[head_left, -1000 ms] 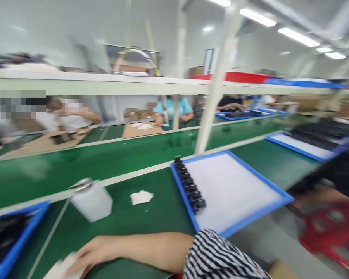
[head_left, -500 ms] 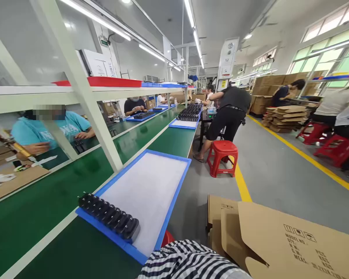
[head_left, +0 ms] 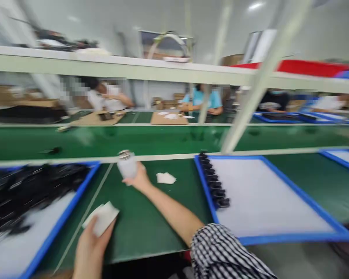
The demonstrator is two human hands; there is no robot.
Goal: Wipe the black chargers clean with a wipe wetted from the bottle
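My left hand [head_left: 90, 246], low in the view, is closed on a folded white cloth or paper wipe [head_left: 104, 217]. Stretched out over the green table [head_left: 151, 223], my right hand [head_left: 139, 179] grips a whitish bottle [head_left: 127, 167] with a metallic-looking top. The bottle tilts a little, and blur hides whether its base touches the table. To the right of that hand lies a small crumpled white piece [head_left: 166, 178]. One row of black parts [head_left: 213, 180] runs along the left side of a blue-rimmed tray [head_left: 282, 238].
At the left, another blue-rimmed tray [head_left: 62, 219] holds many black parts [head_left: 37, 182]. A slanting white post [head_left: 250, 93] rises behind the right tray and meets a long shelf [head_left: 163, 71]. Several people sit across the green belt [head_left: 163, 138].
My view has swung left, from down the aisle to facing the table. Both my hands now show, holding the bottle and the white wipe; neither was visible before.
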